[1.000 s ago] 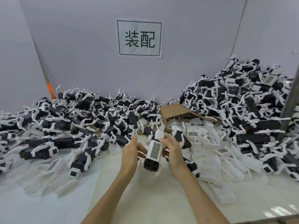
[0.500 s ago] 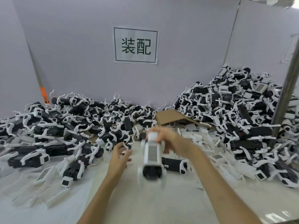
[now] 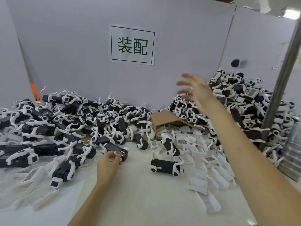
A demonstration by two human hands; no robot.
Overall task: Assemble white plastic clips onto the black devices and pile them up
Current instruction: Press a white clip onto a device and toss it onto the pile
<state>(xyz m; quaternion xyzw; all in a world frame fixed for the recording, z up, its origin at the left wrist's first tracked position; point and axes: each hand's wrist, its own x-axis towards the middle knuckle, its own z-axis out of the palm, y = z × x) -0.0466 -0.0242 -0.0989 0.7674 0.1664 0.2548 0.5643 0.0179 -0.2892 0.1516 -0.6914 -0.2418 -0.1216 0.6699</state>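
My right hand [image 3: 197, 90] is raised toward the back right, fingers spread, holding nothing. A blurred black device with its white clip [image 3: 238, 63] is in mid-air above the tall right pile of assembled devices [image 3: 247, 101]. My left hand [image 3: 108, 163] is low on the white table, its fingertips curled on the near end of a black device [image 3: 114, 148] at the edge of the left pile [image 3: 48, 128]. Loose white clips [image 3: 200, 154] lie spread at centre right. Another black device [image 3: 164, 167] lies alone beside them.
A torn cardboard piece [image 3: 164, 118] lies between the two piles. A metal post [image 3: 280, 88] rises at the right, with a stack of clear trays [image 3: 293, 154] behind it. Grey partition walls with a paper sign [image 3: 132, 45] close the back. More white clips lie at front left [image 3: 32, 185].
My right hand swung up and right and let go of the assembled device, which now flies toward the right pile. My left hand reached forward to a black device at the left pile's edge.
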